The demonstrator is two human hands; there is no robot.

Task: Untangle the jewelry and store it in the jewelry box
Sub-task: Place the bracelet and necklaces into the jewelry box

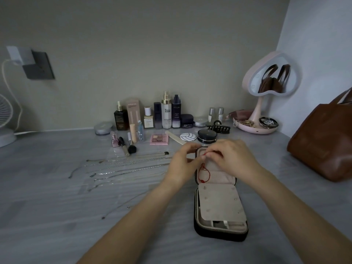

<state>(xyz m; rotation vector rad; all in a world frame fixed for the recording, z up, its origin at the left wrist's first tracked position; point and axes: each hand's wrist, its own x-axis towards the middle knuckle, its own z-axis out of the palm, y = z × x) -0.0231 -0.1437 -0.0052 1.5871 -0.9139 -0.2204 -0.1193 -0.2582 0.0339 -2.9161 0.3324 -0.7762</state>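
A black zip jewelry box [221, 202] lies open on the grey table, its pale lining up. A red cord bracelet [204, 173] hangs over the box's far half. My left hand [182, 164] and my right hand [234, 159] both pinch the cord's upper end above the box's far edge, fingertips close together. Several thin silver chains [123, 168] lie stretched out in rows on the table to the left of my hands. One more thin chain [122, 208] lies nearer to me, by my left forearm.
Cosmetic bottles and jars [165, 115] line the wall. A pink palette [159, 139], black compact [207, 136] and black hair claw [218, 127] lie behind the box. A heart mirror [270, 77] with a trinket tray stands back right. A brown bag [323, 141] sits far right, a fan [5, 121] far left.
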